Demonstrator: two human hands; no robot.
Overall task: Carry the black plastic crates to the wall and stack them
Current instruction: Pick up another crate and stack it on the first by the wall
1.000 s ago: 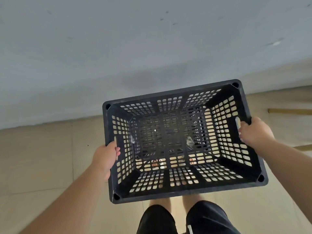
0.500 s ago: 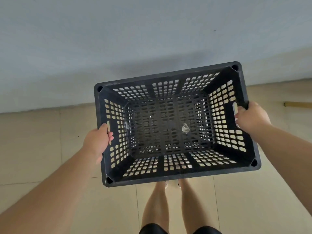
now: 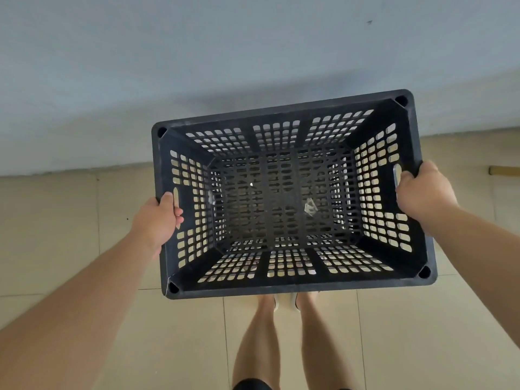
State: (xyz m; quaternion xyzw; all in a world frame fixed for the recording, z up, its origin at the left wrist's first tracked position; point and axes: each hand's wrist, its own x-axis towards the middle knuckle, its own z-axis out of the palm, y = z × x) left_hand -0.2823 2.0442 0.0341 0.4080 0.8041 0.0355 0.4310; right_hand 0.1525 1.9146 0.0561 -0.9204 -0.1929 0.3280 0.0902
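Note:
I hold one black plastic crate (image 3: pixel 284 285) in front of me, seen from above with its open top toward the camera. Its walls and floor are perforated, and a small scrap of clear wrapper (image 3: pixel 310 206) lies inside on the floor. My left hand (image 3: pixel 159 218) grips the slot handle on the left short side. My right hand (image 3: pixel 422 190) grips the slot handle on the right short side. The crate's far long edge lies close to the grey wall (image 3: pixel 197 66), over the line where wall meets floor. Through the holes the floor looks dark; I cannot tell whether another crate sits beneath.
Beige floor tiles (image 3: pixel 56 220) spread to the left and right of the crate. A thin wooden strip (image 3: pixel 503 170) lies on the floor at the far right by the wall. My bare legs (image 3: pixel 261 333) and shoes stand just behind the crate.
The crate has gone forward and down toward the base of the wall, held in both hands throughout. My arms are stretched further, and my legs now show more below the crate.

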